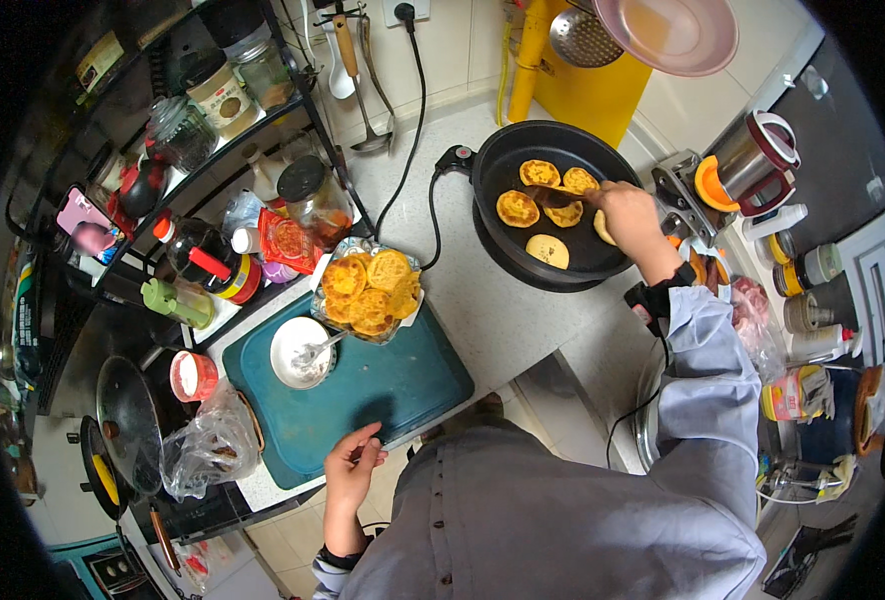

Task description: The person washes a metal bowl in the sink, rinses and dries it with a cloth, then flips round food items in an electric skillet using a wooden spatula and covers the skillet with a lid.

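Note:
My right hand (626,217) is closed around the end of a dark spatula (555,196), whose blade lies among the cakes in a black electric pan (600,154). Several browned yellow cakes (517,208) lie around the blade; a paler cake (547,251) sits lower in the pan, and another is partly hidden by my hand. My left hand (354,459) hangs, fingers loosely curled and holding nothing, by the near edge of a green cutting board (412,375). On the board are a white bowl (286,367) with a spoon and a patterned dish heaped with browned cakes (371,296).
A black shelf rack (315,112) with jars and bottles stands at the left, a phone (86,225) on it. A plastic bag (217,450) and red tub (193,375) lie left of the board. The pan's black cord (435,217) crosses the counter. Bottles line the right side.

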The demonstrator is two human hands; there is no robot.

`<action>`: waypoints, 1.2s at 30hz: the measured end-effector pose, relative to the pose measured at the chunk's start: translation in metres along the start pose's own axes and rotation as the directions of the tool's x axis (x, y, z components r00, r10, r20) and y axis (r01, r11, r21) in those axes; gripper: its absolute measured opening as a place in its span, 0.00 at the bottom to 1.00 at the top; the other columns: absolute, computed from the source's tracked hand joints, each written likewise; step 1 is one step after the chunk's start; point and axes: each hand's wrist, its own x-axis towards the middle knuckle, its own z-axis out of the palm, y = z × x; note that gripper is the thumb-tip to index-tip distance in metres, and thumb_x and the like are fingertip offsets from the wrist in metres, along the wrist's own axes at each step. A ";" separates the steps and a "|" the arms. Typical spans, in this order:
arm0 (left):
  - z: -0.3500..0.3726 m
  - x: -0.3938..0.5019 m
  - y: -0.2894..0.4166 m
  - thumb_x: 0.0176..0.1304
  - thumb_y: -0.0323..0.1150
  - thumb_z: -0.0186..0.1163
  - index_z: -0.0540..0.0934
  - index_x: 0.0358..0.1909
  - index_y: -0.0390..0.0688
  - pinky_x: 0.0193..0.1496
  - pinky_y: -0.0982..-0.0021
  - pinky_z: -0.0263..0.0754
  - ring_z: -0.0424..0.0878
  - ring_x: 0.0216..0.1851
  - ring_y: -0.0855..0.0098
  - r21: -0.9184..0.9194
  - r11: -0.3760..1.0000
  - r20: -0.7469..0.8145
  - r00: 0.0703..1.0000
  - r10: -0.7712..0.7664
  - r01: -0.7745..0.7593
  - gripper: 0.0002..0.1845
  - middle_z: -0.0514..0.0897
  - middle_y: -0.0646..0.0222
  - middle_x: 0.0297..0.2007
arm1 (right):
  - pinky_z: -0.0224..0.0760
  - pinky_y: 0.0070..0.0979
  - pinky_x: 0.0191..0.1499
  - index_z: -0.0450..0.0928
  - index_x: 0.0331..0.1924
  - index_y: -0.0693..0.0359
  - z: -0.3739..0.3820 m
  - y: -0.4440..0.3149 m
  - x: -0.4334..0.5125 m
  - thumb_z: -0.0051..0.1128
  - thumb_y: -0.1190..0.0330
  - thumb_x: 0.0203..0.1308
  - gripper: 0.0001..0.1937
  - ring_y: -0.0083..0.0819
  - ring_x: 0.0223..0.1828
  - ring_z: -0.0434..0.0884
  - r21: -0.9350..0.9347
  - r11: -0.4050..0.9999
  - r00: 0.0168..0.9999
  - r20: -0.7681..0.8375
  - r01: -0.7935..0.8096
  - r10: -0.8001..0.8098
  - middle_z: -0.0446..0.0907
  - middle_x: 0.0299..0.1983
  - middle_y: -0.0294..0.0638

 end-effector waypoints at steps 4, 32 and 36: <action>0.003 0.002 0.001 0.61 0.26 0.53 0.75 0.47 0.38 0.33 0.79 0.75 0.78 0.29 0.78 0.007 1.000 0.017 1.000 -0.001 0.001 0.13 0.78 0.71 0.29 | 0.73 0.29 0.33 0.79 0.34 0.54 0.007 -0.023 0.009 0.46 0.70 0.51 0.09 0.34 0.32 0.79 0.036 0.994 0.994 0.031 0.104 -0.105 0.78 0.27 0.38; 0.019 -0.002 0.012 0.61 0.24 0.52 0.75 0.47 0.37 0.33 0.77 0.76 0.78 0.28 0.78 -0.010 1.000 -0.073 0.997 -0.014 0.014 0.12 0.78 0.71 0.29 | 0.71 0.20 0.30 0.82 0.34 0.59 0.073 0.119 0.022 0.58 0.78 0.45 0.10 0.24 0.26 0.79 0.348 0.822 0.676 0.735 -0.451 0.059 0.81 0.26 0.37; 0.023 -0.005 0.012 0.60 0.25 0.54 0.77 0.45 0.39 0.33 0.78 0.75 0.79 0.29 0.77 -0.023 0.999 -0.115 0.993 -0.038 0.035 0.11 0.77 0.70 0.29 | 0.70 0.20 0.35 0.82 0.35 0.59 0.094 0.109 0.037 0.59 0.78 0.44 0.11 0.25 0.32 0.79 0.447 0.805 0.695 0.717 -0.389 -0.062 0.82 0.28 0.36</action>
